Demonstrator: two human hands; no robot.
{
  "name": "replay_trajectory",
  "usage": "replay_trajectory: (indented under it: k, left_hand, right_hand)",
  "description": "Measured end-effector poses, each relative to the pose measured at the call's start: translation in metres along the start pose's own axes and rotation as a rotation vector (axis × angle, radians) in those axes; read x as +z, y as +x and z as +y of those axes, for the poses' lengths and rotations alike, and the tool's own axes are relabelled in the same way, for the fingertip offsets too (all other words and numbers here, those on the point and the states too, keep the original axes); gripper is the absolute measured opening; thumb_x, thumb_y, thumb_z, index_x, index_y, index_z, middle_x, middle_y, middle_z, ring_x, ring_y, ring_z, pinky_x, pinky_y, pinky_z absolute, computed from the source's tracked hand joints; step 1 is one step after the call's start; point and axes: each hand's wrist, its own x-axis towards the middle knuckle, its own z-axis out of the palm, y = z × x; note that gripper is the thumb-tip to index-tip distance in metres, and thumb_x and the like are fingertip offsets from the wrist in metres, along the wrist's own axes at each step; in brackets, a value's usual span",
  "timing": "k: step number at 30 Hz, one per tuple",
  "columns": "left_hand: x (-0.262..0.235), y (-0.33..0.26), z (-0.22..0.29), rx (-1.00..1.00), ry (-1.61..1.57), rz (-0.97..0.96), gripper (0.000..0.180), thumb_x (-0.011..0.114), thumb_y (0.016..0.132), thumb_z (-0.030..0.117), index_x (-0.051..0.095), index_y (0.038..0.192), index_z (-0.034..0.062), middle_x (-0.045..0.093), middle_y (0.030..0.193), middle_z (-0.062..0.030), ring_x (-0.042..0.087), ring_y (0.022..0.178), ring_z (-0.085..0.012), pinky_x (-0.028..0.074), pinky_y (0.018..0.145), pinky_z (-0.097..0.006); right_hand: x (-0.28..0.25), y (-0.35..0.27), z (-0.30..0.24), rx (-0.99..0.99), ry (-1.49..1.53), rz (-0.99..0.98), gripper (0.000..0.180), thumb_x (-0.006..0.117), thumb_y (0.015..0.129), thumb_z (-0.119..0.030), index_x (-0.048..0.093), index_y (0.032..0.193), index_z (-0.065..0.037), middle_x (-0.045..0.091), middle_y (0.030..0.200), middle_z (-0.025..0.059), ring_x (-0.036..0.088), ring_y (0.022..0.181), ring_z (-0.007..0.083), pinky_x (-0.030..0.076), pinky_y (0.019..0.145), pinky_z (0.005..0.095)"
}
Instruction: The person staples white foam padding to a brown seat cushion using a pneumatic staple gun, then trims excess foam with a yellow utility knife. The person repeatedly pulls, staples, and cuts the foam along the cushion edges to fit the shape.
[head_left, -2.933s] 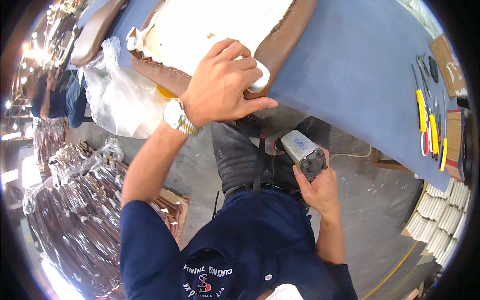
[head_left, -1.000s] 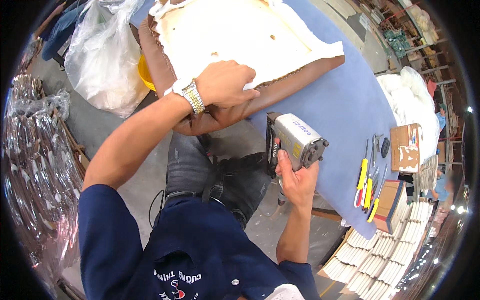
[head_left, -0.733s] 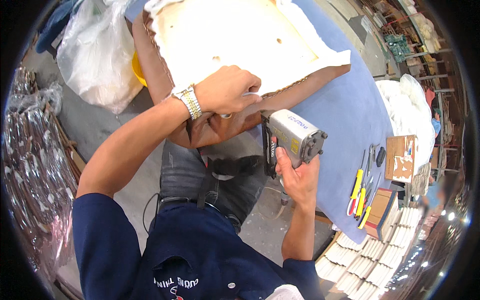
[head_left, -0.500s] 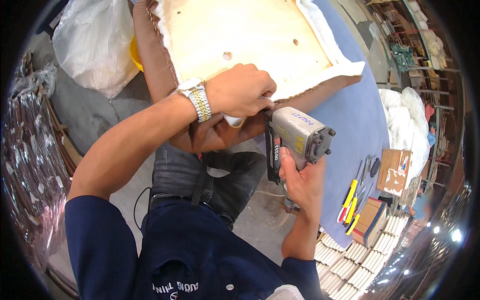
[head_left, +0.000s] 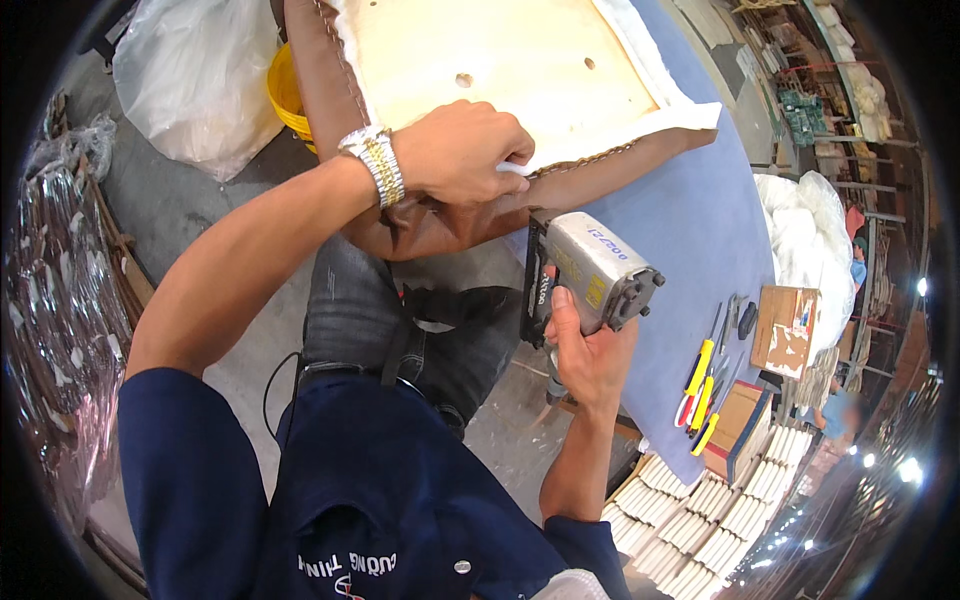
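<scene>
A wooden seat panel (head_left: 520, 60) lies underside up, with white padding (head_left: 640, 125) and a brown leather cover (head_left: 590, 172) folded over its edges. A row of staples runs along the folded leather. At the panel's near corner, my left hand (head_left: 460, 150) is closed on the edge of the white padding, its fingertips pressed against the fold. Bunched leather hangs below the wrist, which wears a metal watch. My right hand (head_left: 592, 355) grips a grey and black staple gun (head_left: 585, 265), whose nose is just below the leather edge, apart from it.
The panel rests on a blue-covered table (head_left: 690, 250). Yellow-handled screwdrivers (head_left: 700, 395), pliers and a small cardboard box (head_left: 785, 332) lie at its right. A yellow bucket (head_left: 287, 95) and a white plastic bag (head_left: 195, 85) stand at left; plastic-wrapped pieces (head_left: 70, 300) are stacked beyond.
The staple gun has moved slightly down and left, away from the panel's edge. My left hand has shifted up and left along the fold, and more bunched leather shows.
</scene>
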Motion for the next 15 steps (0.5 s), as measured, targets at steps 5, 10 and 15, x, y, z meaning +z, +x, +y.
replay_trajectory:
  k: [5,10,15]
  left_hand:
    - [0.001,0.0,0.002,-0.027,-0.069,-0.014,0.028,0.072,0.091,0.029,0.073,0.087,0.002,0.069,0.075,-0.0204,0.069,0.074,-0.0408,0.053,0.071,-0.046]
    - [0.005,0.001,0.001,-0.002,-0.052,-0.001,0.028,0.071,0.093,0.029,0.073,0.088,0.0015,0.069,0.075,-0.0204,0.068,0.075,-0.0414,0.053,0.071,-0.046]
    - [-0.001,0.011,-0.004,0.06,0.048,0.006,0.028,0.069,0.095,0.03,0.073,0.089,0.0029,0.07,0.077,-0.0195,0.07,0.078,-0.0404,0.054,0.074,-0.048]
  right_hand:
    - [0.0,0.015,0.01,-0.143,-0.168,-0.12,0.034,0.065,0.099,-0.001,0.059,0.132,0.005,0.074,0.106,0.0092,0.057,0.065,0.0063,0.048,0.056,0.0233]
    - [0.005,0.021,0.002,-0.183,-0.342,-0.154,0.031,0.064,0.1,-0.003,0.06,0.13,0.004,0.074,0.105,0.0089,0.058,0.065,0.0064,0.048,0.055,0.0233]
    - [0.008,0.021,0.012,-0.118,-0.241,-0.112,0.035,0.065,0.1,-0.003,0.057,0.133,0.004,0.074,0.107,0.0106,0.058,0.065,0.0071,0.049,0.055,0.0236]
